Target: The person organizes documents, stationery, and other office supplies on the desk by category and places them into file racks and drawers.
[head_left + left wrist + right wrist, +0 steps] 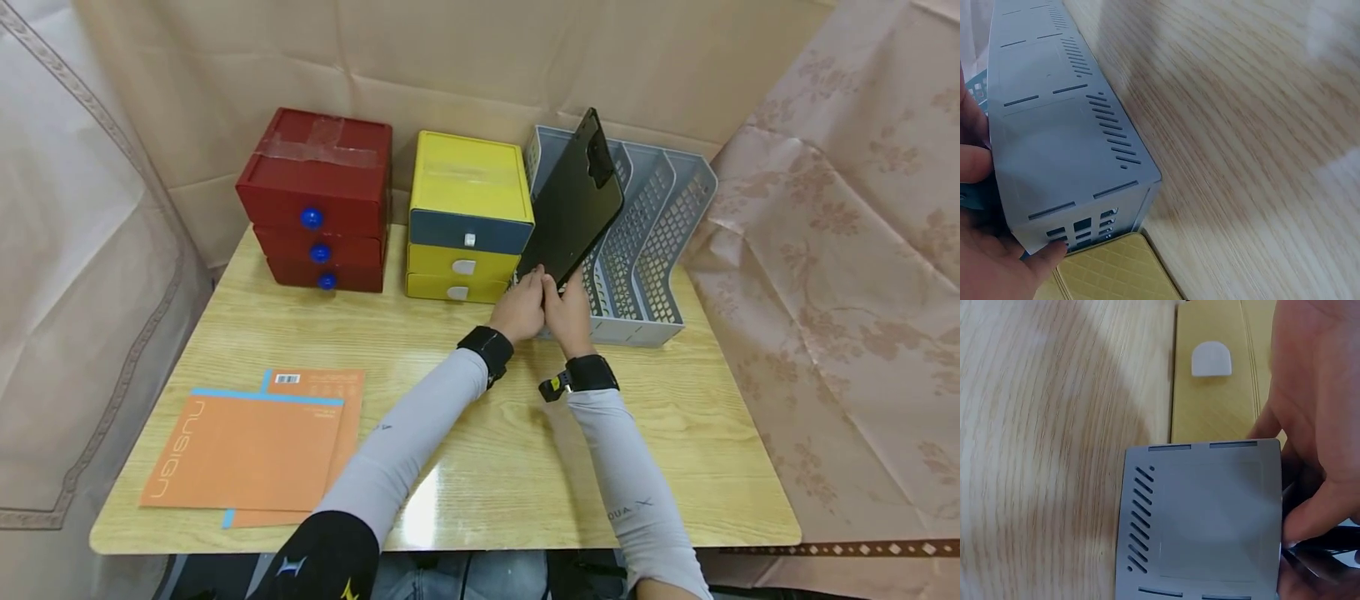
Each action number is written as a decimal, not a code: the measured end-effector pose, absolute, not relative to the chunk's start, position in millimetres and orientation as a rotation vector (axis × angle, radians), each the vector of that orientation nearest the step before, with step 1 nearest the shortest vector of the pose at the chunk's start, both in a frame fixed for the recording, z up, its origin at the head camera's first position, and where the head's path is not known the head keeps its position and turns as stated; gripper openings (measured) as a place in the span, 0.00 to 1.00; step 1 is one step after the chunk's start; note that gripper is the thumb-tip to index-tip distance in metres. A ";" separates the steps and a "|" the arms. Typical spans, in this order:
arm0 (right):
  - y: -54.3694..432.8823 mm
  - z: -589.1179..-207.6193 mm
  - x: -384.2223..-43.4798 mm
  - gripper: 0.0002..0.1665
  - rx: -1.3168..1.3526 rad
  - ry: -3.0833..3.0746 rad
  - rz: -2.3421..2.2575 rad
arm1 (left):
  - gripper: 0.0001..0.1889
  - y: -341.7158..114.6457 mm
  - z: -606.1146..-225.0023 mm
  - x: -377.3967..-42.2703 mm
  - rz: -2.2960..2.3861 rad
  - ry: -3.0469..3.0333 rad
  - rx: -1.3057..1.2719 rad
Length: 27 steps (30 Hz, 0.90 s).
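Note:
A black clipboard leans at a slant in the leftmost part of the grey file rack, its clip on the upper right edge. My left hand grips its lower left end, and my right hand holds the lower edge just beside it, thumbs close together. In the left wrist view, left fingers curl around the corner of the rack. The right wrist view has both hands at the rack's front top edge, with part of the black board between them; the clipboard's bottom is hidden inside.
Directly left of the rack stands a yellow drawer unit, close against it. Farther left is a red drawer unit with blue knobs. Two overlapping orange notebooks lie at the table's front left. Cloth hangs behind and at both sides.

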State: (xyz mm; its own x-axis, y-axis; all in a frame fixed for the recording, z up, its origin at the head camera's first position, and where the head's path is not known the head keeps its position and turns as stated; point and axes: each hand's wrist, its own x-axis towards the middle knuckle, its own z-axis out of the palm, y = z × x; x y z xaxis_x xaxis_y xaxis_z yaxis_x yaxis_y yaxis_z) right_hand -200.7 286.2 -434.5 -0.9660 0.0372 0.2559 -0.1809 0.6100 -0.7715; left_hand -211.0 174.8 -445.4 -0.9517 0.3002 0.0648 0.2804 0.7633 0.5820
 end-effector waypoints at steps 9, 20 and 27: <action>284.1 -435.7 -190.8 0.53 0.020 -2.454 1.454 | 0.35 166.5 -442.6 -201.5 0.982 2.887 0.558; 266.1 -451.2 -142.7 0.30 0.182 -2.142 1.357 | 0.31 92.6 -418.4 -156.5 0.854 2.920 0.725; 242.7 -461.8 -119.1 0.16 0.563 -2.711 1.346 | 0.23 3.6 -428.8 -88.8 0.712 2.783 0.756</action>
